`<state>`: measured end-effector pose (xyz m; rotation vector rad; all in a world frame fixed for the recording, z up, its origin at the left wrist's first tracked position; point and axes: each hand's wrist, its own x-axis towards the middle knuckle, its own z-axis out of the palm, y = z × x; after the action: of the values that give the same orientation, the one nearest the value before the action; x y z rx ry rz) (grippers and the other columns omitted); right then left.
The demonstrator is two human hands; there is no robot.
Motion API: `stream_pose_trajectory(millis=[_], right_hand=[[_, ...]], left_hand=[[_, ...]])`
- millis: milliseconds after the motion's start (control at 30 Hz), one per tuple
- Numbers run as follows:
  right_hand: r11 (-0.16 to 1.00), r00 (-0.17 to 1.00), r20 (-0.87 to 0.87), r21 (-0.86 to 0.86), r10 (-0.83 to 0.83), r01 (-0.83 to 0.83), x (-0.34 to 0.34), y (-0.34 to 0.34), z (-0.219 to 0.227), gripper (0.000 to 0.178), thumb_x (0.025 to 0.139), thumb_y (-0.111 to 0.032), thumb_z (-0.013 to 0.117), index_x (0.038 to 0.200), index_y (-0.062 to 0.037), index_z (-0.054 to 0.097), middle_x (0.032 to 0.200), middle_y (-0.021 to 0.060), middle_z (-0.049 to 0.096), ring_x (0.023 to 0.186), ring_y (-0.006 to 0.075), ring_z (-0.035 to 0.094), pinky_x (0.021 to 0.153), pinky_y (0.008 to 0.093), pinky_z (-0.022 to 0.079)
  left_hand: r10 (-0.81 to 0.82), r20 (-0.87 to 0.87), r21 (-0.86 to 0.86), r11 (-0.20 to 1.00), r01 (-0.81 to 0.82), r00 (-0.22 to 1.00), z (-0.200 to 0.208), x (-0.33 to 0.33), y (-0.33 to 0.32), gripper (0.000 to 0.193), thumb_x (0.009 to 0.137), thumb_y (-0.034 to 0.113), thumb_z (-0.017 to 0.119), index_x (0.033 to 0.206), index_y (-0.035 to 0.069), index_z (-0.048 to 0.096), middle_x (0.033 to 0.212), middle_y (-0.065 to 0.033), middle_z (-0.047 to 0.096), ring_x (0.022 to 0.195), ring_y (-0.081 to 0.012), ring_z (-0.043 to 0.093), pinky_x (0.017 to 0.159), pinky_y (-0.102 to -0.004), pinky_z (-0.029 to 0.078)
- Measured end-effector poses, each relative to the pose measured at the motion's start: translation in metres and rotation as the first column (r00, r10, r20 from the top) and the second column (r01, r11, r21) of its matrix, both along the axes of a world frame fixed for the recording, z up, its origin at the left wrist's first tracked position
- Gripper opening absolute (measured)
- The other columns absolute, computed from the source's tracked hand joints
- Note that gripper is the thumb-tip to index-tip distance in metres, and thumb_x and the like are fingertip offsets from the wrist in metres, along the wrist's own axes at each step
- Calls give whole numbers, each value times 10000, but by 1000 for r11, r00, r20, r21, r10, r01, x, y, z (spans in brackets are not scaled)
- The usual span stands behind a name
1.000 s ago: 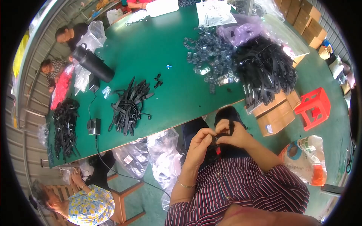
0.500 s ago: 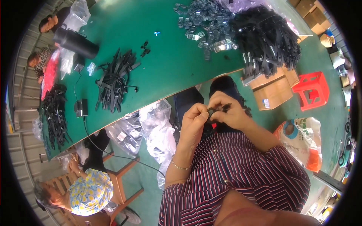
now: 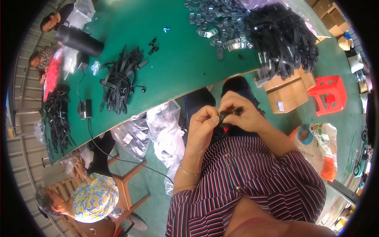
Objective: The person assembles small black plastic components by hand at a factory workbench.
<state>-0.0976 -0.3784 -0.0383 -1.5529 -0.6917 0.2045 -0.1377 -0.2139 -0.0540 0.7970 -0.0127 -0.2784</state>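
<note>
Above my lap, my left hand (image 3: 203,127) and my right hand (image 3: 244,113) meet with fingertips pinched together. Between them is a small black part (image 3: 222,117), mostly covered by the fingers; its exact kind cannot be made out. A dark end (image 3: 238,111) pokes out between the right fingers. Beyond my hands, on the green table (image 3: 173,79), a heap of black straps (image 3: 282,43) lies at the right edge. Beside it are many clear grey plastic pieces (image 3: 223,29). A smaller bundle of black straps (image 3: 120,81) rests to the left, near several tiny black pieces (image 3: 153,48).
A black bottle (image 3: 81,41) and a black adapter (image 3: 84,110) with a trailing cable are on the table's left. Plastic bags (image 3: 164,132) hang below its edge. Right of me are a cardboard box (image 3: 287,96), a red stool (image 3: 328,96) and a white sack (image 3: 314,148). A co-worker (image 3: 94,197) sits at left.
My hands stay together over my lap, with only slight finger movement at the black part. The whole view has shifted a little. The seated co-worker's hands have moved slightly.
</note>
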Motion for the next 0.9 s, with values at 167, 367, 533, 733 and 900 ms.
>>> stream_pose_trajectory(millis=[167,367,533,733,900], right_hand=[[997,997,76,-71,25,-20,4,-1,4,235,735,-92,681,924,-27,558,870,55,479,781,169,492,665,277,412],[988,983,180,-155,42,-14,4,2,7,229,733,-22,652,946,-34,570,875,76,482,818,208,508,694,290,428],[937,944,111,-126,-312,325,4,-12,24,110,859,-32,488,885,3,589,817,69,550,711,132,517,598,237,420],[969,970,-240,-246,-30,-31,3,-8,22,173,849,-123,554,752,19,546,624,21,543,561,54,478,511,225,390],[996,921,-390,-83,4,-40,-1,-6,9,208,823,-113,563,646,-2,554,553,15,524,512,59,469,466,224,362]], left_hand=[[-36,19,54,998,35,999,-2,4,4,129,815,132,601,803,53,499,792,14,503,717,-52,431,667,-185,338],[15,-49,9,1000,-14,999,1,4,0,132,797,15,608,860,38,494,808,4,530,745,-56,488,669,-191,400],[287,237,278,896,-348,928,10,4,-1,193,736,24,691,866,19,549,828,-16,565,710,-84,519,672,-202,428],[101,472,606,685,-406,876,7,4,2,238,671,99,754,818,14,587,753,-52,593,672,-133,534,633,-240,436],[-145,309,745,651,-145,940,6,1,5,157,747,139,677,775,13,588,666,-74,583,622,-178,540,599,-254,424]])
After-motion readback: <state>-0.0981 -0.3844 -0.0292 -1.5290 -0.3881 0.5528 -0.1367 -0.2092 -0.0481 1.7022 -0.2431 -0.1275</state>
